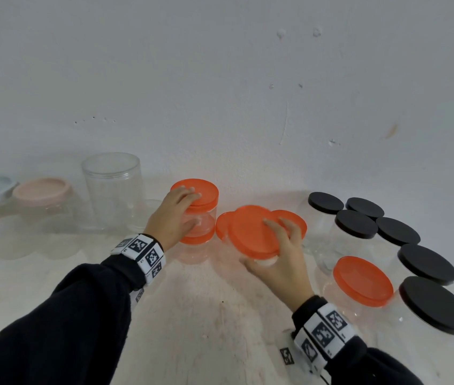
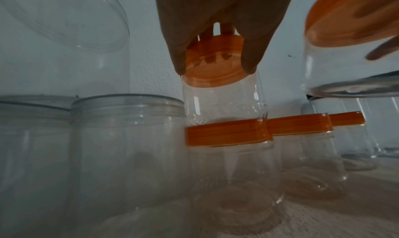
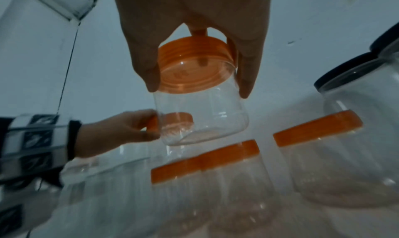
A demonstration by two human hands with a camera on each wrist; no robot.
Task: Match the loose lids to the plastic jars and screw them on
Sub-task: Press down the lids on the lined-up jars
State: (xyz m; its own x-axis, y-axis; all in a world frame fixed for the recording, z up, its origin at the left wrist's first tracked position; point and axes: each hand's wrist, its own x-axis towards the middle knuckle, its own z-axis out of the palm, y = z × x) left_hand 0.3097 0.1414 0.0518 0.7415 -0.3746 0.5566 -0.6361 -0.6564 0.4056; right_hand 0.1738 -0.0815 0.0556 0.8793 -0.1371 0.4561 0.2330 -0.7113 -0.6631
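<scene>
Risks, biggest first.

Your left hand (image 1: pixel 177 215) grips a capped jar by its orange lid (image 1: pixel 198 191), and that jar stands on top of another orange-lidded jar (image 2: pixel 228 165) at mid-worktop, far side. A stack of clear plastic is light and slick: twist or let go off-centre and the upper jar (image 2: pixel 222 101) slides off, likely taking its neighbours with it.

Your right hand (image 1: pixel 278 255) holds a second capped jar (image 3: pixel 200 115) off the worktop (image 1: pixel 192 315), fingers spread over its lid (image 1: pixel 253 232), thumb under the rim. It hangs tilted above two more orange-lidded jars (image 3: pixel 207 178). If the lid is only part-threaded (can't tell from here), the body could drop out of it.

Right side is crowded: the black-lidded jars (image 1: pixel 426 262) and one orange-lidded jar (image 1: pixel 363 280) sit close together, so a sleeve sweeping past could knock them over.

Far left, the tall open jar (image 1: pixel 111 190) and a shorter open jar (image 2: pixel 127 149) beside the stack have no lids yet. Bump them and they roll.
</scene>
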